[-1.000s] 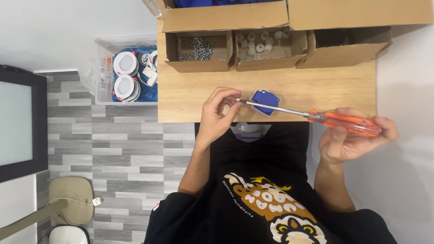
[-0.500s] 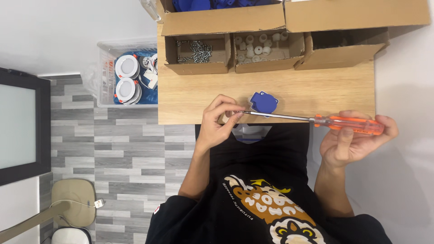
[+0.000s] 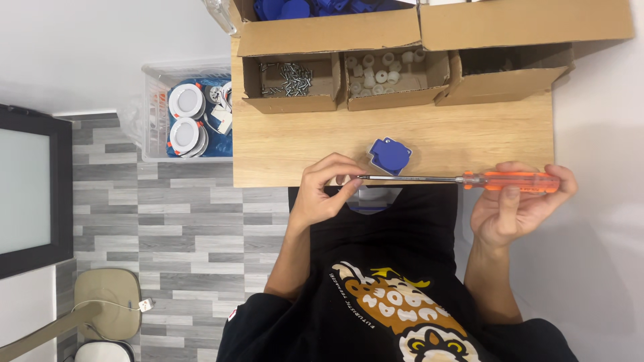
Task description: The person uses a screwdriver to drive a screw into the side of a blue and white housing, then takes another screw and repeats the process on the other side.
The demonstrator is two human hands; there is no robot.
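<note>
The screwdriver (image 3: 469, 179) is lying level along the near edge of the counter (image 3: 282, 147), its orange handle wrapped in the right hand (image 3: 516, 204), whose grip is pressing closed around it; the left hand (image 3: 327, 191) is pinching the shaft's tip, seemingly seating a small screw there, though the piece itself is too small to tell; the blue plastic part (image 3: 390, 154) is sitting on the counter just behind the shaft, apart from both hands. Judging from this, the tip is being loaded, and the next move would call for steady alignment with the part. Three cardboard boxes (image 3: 362, 80) are lining the far edge; bare wood is lying open between them and the hands; a clear bin (image 3: 157, 114) is standing off the left edge.
</note>
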